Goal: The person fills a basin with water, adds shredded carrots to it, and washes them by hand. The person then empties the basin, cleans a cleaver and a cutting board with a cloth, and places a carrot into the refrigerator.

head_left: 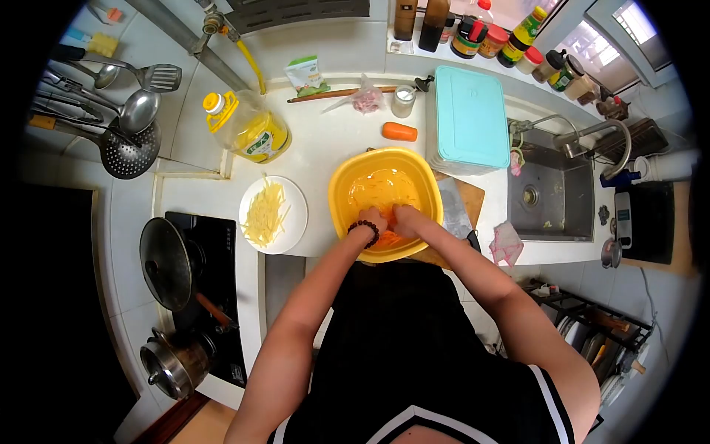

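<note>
A yellow plastic basin [344,164] stands at the counter's front edge, holding what looks like water and orange carrot shreds [387,238]. Both hands are down inside it, close together near its front wall. My left hand [375,216], with a dark bead bracelet at the wrist, has its fingers curled into the shreds. Beside it, my right hand [406,220] is also closed in among the shreds. The fingertips of both are partly hidden. On the left, a white plate [296,222] bears pale yellow cut strips [265,213]. Behind the basin lies a carrot piece [400,132].
A wooden cutting board [471,200] lies partly under the basin, with a knife blade [455,207] on it. A lidded turquoise box [471,111], a sink [551,192] and a cloth [506,244] are right. An oil jug [255,133] and a lidded pan [164,263] stand left.
</note>
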The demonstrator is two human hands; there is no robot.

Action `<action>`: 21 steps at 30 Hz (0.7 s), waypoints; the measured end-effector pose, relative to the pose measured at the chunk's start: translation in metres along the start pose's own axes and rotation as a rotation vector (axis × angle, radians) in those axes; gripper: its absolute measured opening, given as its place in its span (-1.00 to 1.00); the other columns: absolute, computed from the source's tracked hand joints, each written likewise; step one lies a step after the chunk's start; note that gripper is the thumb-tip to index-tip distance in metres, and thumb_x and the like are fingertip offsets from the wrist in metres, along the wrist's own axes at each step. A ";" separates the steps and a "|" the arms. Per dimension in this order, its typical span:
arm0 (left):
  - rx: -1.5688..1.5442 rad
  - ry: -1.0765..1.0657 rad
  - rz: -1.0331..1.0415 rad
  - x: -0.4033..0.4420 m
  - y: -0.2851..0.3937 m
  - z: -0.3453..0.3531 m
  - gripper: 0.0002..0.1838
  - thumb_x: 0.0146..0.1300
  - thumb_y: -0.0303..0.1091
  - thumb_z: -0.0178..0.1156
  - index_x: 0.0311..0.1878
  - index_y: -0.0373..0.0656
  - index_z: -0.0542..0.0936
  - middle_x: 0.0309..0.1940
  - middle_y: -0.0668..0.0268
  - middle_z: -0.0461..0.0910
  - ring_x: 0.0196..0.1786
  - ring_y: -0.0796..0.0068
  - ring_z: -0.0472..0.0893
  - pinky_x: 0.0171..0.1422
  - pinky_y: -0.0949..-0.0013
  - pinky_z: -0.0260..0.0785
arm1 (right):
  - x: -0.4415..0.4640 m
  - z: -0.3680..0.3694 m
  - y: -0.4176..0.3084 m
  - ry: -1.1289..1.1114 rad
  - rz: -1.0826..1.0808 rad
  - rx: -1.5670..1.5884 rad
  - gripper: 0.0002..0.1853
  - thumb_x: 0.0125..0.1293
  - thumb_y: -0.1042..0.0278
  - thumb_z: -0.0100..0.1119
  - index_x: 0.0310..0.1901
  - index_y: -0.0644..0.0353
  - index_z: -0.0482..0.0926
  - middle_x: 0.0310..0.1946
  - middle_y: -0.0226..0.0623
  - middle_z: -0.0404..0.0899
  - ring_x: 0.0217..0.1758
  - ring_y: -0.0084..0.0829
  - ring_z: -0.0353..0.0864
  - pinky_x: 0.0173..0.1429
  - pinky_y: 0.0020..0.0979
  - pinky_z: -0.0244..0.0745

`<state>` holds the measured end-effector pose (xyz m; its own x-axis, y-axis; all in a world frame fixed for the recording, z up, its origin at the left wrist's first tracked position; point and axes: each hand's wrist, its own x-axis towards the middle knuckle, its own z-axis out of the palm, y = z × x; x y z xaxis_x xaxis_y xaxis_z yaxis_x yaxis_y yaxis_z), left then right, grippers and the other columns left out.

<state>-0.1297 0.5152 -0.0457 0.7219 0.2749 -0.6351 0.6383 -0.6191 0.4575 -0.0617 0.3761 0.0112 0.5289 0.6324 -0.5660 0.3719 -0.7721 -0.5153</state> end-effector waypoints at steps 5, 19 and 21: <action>-0.166 0.009 -0.060 0.004 0.000 0.005 -0.59 0.39 -0.22 0.13 0.16 -0.30 0.61 0.10 -0.15 0.65 0.14 -0.06 0.66 0.22 0.09 0.51 | 0.009 0.022 0.002 0.116 -0.062 0.176 -0.65 0.24 0.31 0.27 -0.03 0.40 0.62 -0.09 0.28 0.67 0.06 0.19 0.66 0.15 -0.06 0.57; 0.095 0.251 0.283 0.006 0.004 -0.059 -0.75 0.31 -0.37 0.19 0.01 -0.20 0.66 0.07 0.02 0.63 0.16 -0.01 0.59 0.27 0.09 0.47 | 0.054 -0.047 0.006 0.323 -0.239 -0.130 -0.66 0.15 0.44 0.26 0.00 0.21 0.69 -0.02 -0.01 0.67 0.07 0.02 0.67 0.17 -0.08 0.59; 0.140 0.452 0.357 0.008 0.005 -0.050 -0.72 0.32 -0.36 0.19 0.06 -0.20 0.64 0.16 0.03 0.58 0.24 -0.02 0.53 0.35 0.09 0.43 | 0.053 -0.041 -0.001 0.440 -0.251 -0.135 -0.66 0.17 0.42 0.26 0.02 0.23 0.67 0.04 0.00 0.63 0.08 0.03 0.66 0.19 -0.07 0.58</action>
<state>-0.1074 0.5509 -0.0175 0.9473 0.2991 -0.1148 0.3160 -0.8134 0.4883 -0.0028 0.4077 0.0080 0.6706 0.7355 -0.0966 0.6080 -0.6196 -0.4964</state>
